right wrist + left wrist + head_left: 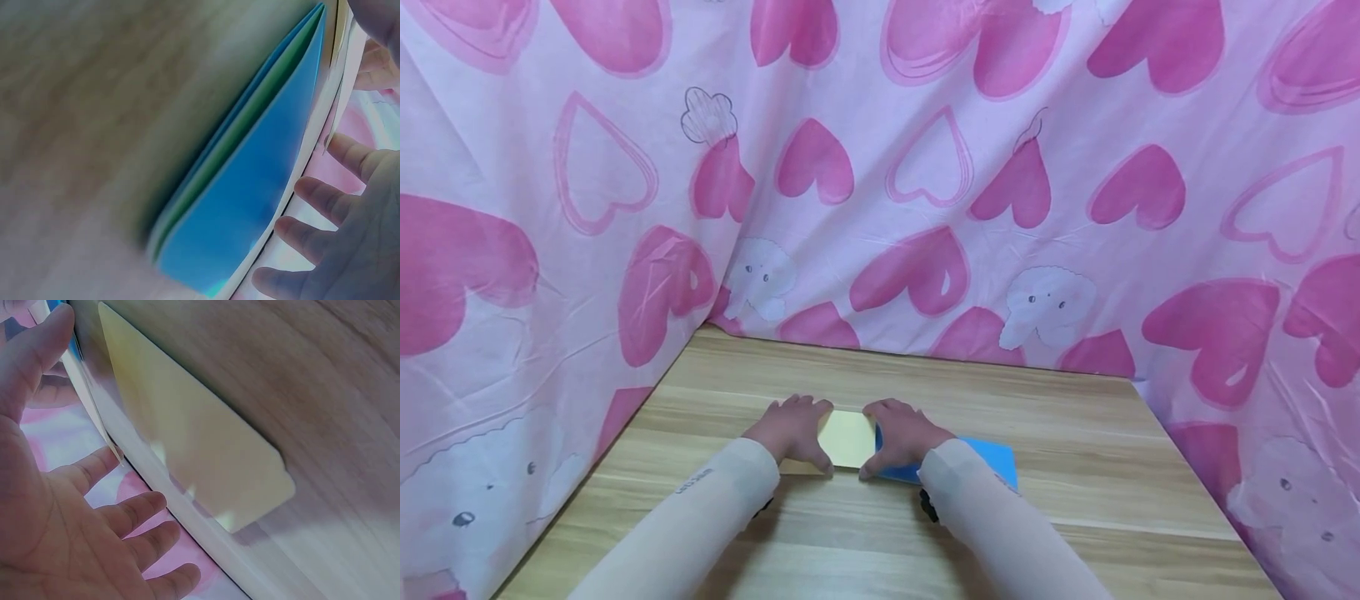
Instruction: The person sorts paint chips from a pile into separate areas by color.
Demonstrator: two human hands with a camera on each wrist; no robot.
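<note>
Left hand (786, 428) and right hand (906, 433) grip a pale yellow sheet (847, 439) by opposite edges, the best hold for something probably light and easily creased.

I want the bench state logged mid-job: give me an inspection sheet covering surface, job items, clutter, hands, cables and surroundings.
Surface: wood-grain table.
Job items: pale yellow card held between both hands; second yellow piece lying on the table near the left hand; blue piece on the table by the right hand, green showing between its blue layers.
Clutter: nothing seen.
Hands: each holds one side of the card between thumb and fingers.
Cables: nothing seen.
Surroundings: pink heart-print cloth behind and on both sides.
</note>
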